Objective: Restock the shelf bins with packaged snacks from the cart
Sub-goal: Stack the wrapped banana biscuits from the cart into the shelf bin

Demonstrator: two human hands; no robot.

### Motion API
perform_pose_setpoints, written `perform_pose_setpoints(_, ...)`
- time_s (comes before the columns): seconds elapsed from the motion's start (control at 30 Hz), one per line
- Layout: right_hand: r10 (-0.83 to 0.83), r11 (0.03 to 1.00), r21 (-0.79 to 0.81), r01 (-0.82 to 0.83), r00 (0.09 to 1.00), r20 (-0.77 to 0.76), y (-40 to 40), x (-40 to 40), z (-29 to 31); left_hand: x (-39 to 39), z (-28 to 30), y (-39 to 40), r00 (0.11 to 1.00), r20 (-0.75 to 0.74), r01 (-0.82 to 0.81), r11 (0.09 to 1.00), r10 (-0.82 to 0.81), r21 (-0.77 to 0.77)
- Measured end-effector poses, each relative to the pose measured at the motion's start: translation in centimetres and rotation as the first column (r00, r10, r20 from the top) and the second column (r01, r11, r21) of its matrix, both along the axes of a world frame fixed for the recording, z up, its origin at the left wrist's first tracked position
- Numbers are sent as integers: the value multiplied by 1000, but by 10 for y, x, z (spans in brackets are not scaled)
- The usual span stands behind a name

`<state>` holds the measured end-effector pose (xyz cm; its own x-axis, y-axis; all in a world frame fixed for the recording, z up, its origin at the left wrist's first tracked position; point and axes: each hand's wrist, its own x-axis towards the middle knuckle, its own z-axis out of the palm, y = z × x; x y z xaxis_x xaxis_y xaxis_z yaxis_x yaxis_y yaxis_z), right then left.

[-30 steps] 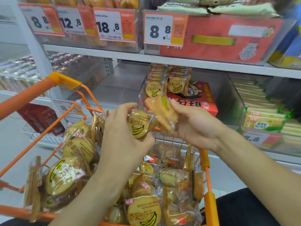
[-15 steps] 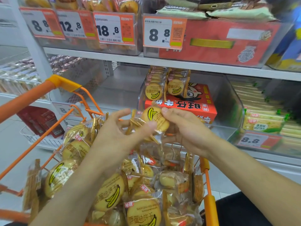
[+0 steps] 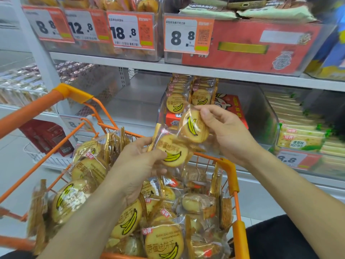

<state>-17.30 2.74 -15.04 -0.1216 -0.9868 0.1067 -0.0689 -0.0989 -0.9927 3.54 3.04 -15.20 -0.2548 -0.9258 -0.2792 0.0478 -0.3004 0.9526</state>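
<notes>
Both grips pinching: left hand (image 3: 138, 161) lower banana-print biscuit pack (image 3: 173, 152); right hand (image 3: 224, 129) upper pack (image 3: 194, 128); tag (image 3: 186, 35) "8.8"

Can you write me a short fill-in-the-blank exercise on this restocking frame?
1. Each hand holds one packet of ____ biscuits: the left hand the lower packet, the right hand the upper packet.
2. The cart frame is coloured ____.
3. The price tag straight above the stocked packets reads ____.

Missing words: banana; orange; 8.8
</notes>
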Motion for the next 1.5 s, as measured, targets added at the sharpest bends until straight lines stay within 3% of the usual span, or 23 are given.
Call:
perform_pose_setpoints(0.07, 25, 997, -71, -37, 985, -169, 3, -8, 5, -2, 0, 0, 1000, -14, 22, 1000, -22, 18)
perform_pose_setpoints(0.17, 156, 987, -23, -161, 976, -149, 5, -8, 4, -4, -4, 0, 998, -29, 48, 998, -47, 30)
perform_pose_setpoints(0.3, 51, 986, -141, -89, 966, -253, 2, -2, 0, -7, -7, 1, 983, -163, 97, 992, -82, 85)
perform_pose_setpoints(0.4, 60, 981, -154, -119, 936, -346, 1, -3, -1, -8, -7, 1, 960, -246, 169, 978, -135, 124)
perform_pose_setpoints(0.6, 159, 952, -119, -282, 787, -596, 6, 10, -7, -12, -13, 5, 965, -105, 240, 970, -241, -20)
perform_pose_setpoints(0.67, 181, 959, -55, -278, 752, -634, 7, 8, -3, -11, -15, 5, 963, -133, 231, 972, -234, -36)
perform_pose_setpoints(0.77, 330, 943, 138, -301, 819, -468, 6, -8, 7, -12, -9, 6, 965, -168, 188, 977, -203, -98)
perform_pose_setpoints(0.87, 380, 924, 171, -342, 876, -298, 6, -24, 12, -15, -10, 6, 979, 158, 183, 911, -132, -370)
perform_pose_setpoints(0.97, 197, 980, 93, -177, 940, -280, -7, -41, 9, -12, -15, 4, 883, 470, 271, 820, -2, -505)
perform_pose_setpoints(1.1, -223, 972, 23, 234, 950, -221, -54, -70, -5, -7, -19, 2, 714, 698, 444, 734, 56, -514)
perform_pose_setpoints(1.17, -322, 938, 54, 341, 921, -220, -79, -79, -14, -7, -24, 3, 667, 743, 503, 705, 50, -500)
perform_pose_setpoints(1.27, -344, 919, 102, 381, 901, -265, -105, -79, -23, -7, -28, 3, 624, 781, 552, 686, 39, -475)
perform_pose_setpoints(1.5, -543, 806, 106, 582, 799, -258, -119, -42, -35, -7, -29, 3, 636, 770, 545, 681, 43, -488)
